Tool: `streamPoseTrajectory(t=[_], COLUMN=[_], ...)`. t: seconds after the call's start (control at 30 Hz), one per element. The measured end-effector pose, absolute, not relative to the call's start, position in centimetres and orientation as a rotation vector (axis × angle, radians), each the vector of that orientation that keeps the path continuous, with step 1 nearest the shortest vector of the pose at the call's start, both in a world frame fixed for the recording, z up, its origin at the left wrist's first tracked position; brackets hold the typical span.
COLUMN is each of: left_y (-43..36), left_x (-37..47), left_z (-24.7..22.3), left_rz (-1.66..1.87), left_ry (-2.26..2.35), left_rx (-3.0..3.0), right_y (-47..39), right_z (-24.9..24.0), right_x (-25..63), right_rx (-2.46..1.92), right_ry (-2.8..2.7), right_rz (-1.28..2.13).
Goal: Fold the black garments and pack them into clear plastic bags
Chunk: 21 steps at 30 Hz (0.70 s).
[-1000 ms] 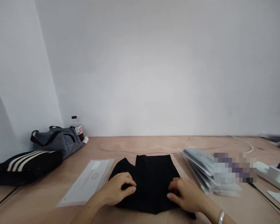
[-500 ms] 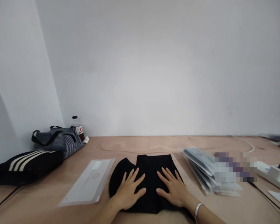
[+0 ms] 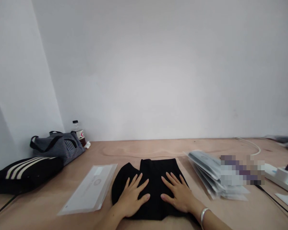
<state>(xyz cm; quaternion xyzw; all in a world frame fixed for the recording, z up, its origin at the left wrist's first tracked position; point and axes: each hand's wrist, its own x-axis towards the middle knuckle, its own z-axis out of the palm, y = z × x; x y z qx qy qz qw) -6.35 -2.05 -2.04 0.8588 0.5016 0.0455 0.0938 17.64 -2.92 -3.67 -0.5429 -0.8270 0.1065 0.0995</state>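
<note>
At the bottom centre of the frame, a black cloth (image 3: pixel 156 185) lies flat on the tabletop (image 3: pixel 148 148), and both hands are right on it! The left hand (image 3: pixel 131 198) presses down on the cloth's left half, palm down, fingers fanned wide, thumb pointing inward: that grip is fully spread. Across from it, the right hand (image 3: pixel 180 194) mirrors the pose on the right half, its grip just as splayed, with a silvery bracelet (image 3: pixel 203 217) round the wrist. Between the two thumbs, a strip of black fabric shows. Look at the cloth's top edge: straight on the right, notched towards the left, with a rounded lobe beyond.

Lower left of the frame, a flat plastic bag (image 3: pixel 85 193) lies near the cloth, a round grey mark on its face. Right of centre, it's a fanned stack of plastic bags (image 3: pixel 204 164), partly hidden by a pixelated patch. Far right, a charger (image 3: pixel 285 175) sits in a white power strip (image 3: pixel 270 173). Over at the left, a black bag (image 3: pixel 42 172) with three pale stripes lies before a striped handbag (image 3: pixel 70 153), and a dark-capped bottle (image 3: pixel 80 134) stands just behind that!
</note>
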Motion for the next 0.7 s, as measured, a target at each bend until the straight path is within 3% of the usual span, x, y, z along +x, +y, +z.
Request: streamPoseTrajectory(t=[0.33,0.47,0.6,0.7], left_y=[-2.1,-2.1,-2.2,-2.2], left_x=[-6.4,-6.3,-6.0,-5.9], left_z=[-2.0,-2.0,-1.5,-1.4], left_rz=[0.142,0.198,0.346,0.453], left_ry=[1.483,1.495,1.595,1.620], left_rx=[2.528,2.527,2.518,2.497], right_y=[-3.0,-1.7,0.3,1.3], right_z=[-3.6,-2.1,-0.1,0.7], right_x=[17.6,18.9,21.1,22.4], right_rx=[-1.587,-1.673,-2.028,-2.312], right_ry=[-2.420,-2.302,-1.972,-1.735], right_rz=[0.216,-0.159,-0.661,-0.755])
